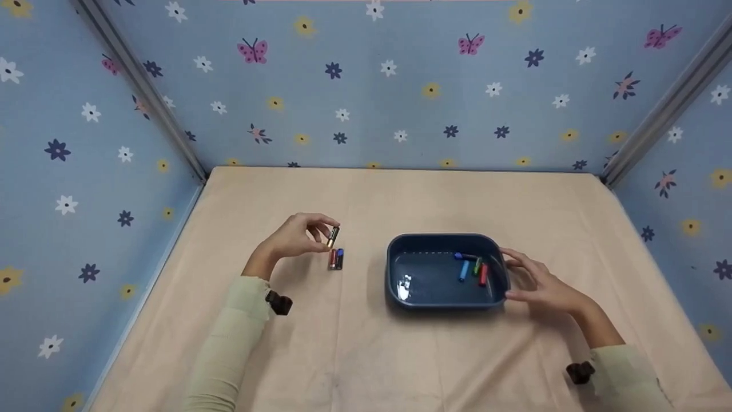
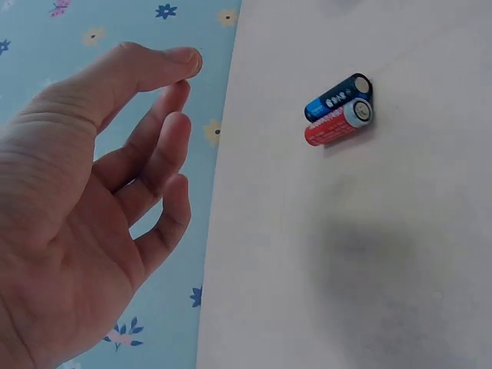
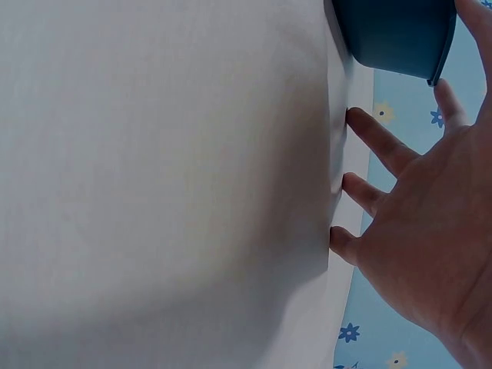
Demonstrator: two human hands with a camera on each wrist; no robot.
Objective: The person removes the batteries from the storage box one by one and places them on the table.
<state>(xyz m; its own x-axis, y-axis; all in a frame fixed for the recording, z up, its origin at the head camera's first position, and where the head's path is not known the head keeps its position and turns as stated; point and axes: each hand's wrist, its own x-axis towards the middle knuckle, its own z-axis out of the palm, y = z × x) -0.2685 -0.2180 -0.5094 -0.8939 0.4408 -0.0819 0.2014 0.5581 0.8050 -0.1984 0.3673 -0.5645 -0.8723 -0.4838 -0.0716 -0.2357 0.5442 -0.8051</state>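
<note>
In the head view my left hand [image 1: 298, 233] pinches a black and gold battery [image 1: 333, 236] between thumb and fingertips, tilted above the table. In the left wrist view that battery is hidden behind the fingertips of my left hand [image 2: 115, 169]. Just below it, a red battery [image 2: 338, 123] and a blue and black battery [image 2: 338, 98] lie side by side. My right hand [image 1: 543, 286] touches the right end of a dark blue tub [image 1: 423, 306] with spread fingers and thumb. Its other fingers reach down near the cloth in the right wrist view.
Inside the tub, toward its right end, lie a dark blue battery [image 1: 468, 256], a light blue battery [image 1: 464, 270], a green battery [image 1: 477, 266] and a red battery [image 1: 483, 274]. A pale cloth [image 1: 354, 355] covers the table. Blue patterned walls [image 1: 366, 86] stand at the back and sides.
</note>
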